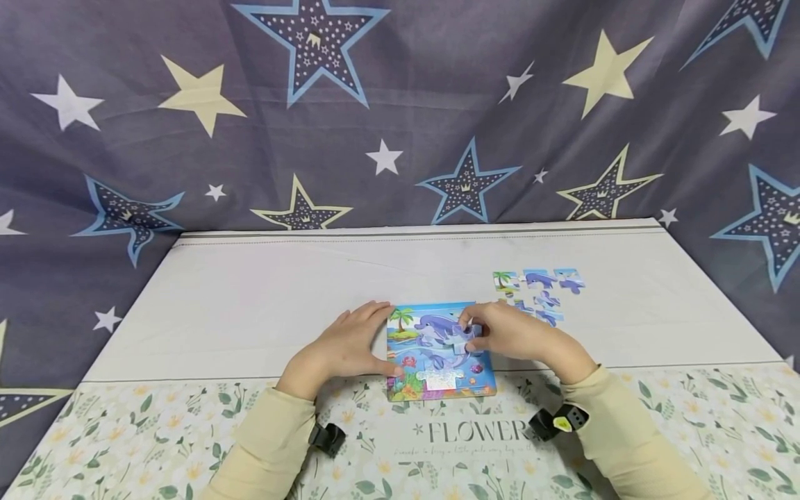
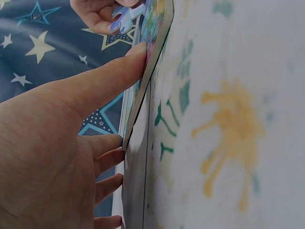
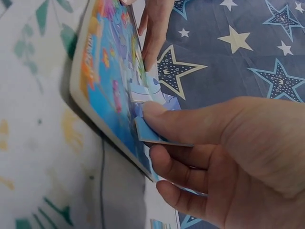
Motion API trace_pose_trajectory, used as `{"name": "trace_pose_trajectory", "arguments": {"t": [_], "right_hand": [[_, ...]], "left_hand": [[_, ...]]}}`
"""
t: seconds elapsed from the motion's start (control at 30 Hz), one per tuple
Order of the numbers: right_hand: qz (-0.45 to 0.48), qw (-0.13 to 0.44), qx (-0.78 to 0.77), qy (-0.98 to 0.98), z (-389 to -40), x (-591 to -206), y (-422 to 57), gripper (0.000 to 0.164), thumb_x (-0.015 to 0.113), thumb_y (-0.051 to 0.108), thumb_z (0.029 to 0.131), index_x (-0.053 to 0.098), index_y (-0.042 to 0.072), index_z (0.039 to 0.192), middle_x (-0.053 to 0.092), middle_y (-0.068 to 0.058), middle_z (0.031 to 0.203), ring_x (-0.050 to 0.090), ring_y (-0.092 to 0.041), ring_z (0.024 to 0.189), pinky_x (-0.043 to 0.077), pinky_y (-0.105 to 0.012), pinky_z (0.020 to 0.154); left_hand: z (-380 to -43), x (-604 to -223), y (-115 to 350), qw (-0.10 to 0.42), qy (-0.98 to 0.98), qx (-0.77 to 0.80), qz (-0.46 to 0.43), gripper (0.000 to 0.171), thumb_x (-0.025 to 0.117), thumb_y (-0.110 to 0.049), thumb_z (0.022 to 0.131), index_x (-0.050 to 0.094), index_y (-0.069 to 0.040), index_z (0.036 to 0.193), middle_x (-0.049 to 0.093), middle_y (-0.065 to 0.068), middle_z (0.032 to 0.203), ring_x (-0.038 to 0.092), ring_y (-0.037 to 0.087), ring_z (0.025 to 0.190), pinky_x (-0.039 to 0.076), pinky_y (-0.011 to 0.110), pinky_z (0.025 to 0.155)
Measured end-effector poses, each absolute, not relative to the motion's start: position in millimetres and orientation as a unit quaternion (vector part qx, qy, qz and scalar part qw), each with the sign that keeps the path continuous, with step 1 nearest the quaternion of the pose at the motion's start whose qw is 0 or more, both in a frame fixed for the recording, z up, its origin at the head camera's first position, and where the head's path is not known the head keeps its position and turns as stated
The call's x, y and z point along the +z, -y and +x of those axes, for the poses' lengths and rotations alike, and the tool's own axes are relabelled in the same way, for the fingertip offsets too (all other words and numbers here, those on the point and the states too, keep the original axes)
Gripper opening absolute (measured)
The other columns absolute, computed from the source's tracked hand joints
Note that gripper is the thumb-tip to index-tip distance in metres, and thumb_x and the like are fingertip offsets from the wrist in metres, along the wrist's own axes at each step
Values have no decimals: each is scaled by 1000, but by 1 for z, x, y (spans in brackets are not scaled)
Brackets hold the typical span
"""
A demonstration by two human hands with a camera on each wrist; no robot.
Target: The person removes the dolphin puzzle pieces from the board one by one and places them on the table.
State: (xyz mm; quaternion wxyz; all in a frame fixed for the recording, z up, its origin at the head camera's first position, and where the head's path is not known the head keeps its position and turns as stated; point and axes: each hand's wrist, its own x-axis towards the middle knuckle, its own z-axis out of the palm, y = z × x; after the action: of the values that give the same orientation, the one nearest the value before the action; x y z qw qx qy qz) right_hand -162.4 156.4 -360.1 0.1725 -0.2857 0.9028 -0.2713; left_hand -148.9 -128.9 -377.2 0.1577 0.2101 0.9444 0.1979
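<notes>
A dolphin jigsaw puzzle lies flat near the table's middle, its picture showing a palm tree, a crab and coral. My left hand steadies its left side, thumb on the lower left of the picture and fingertips at the far left corner. In the left wrist view the thumb reaches straight over the board's edge. Over the puzzle's right part, my right hand pinches a blue puzzle piece between thumb and fingers, tilted against the board. A pale bare spot shows at the puzzle's lower middle.
Several loose puzzle pieces lie beyond the right hand, some partly hidden by it. The white tabletop meets a floral cloth at the front. A dark curtain with stars stands behind.
</notes>
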Motion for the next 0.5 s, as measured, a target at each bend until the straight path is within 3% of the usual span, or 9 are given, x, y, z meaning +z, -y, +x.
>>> {"name": "trace_pose_trajectory", "arguments": {"t": [0.23, 0.5], "right_hand": [[-294, 161, -283, -899, -166, -353, -167, 15, 64, 7, 96, 64, 3, 111, 61, 2, 82, 47, -11, 65, 43, -29, 61], [-301, 133, -289, -899, -170, -345, -183, 14, 61, 5, 98, 65, 1, 111, 64, 0, 83, 57, -12, 69, 49, -31, 65]], "left_hand": [[-149, -377, 128, 155, -944, 198, 213, 107, 80, -57, 75, 28, -9, 157, 24, 8, 162, 16, 29, 150, 11, 56, 120], [-148, -376, 129, 155, -944, 199, 214, 108, 80, -56, 75, 28, -9, 157, 24, 8, 162, 16, 30, 150, 11, 57, 120]]}}
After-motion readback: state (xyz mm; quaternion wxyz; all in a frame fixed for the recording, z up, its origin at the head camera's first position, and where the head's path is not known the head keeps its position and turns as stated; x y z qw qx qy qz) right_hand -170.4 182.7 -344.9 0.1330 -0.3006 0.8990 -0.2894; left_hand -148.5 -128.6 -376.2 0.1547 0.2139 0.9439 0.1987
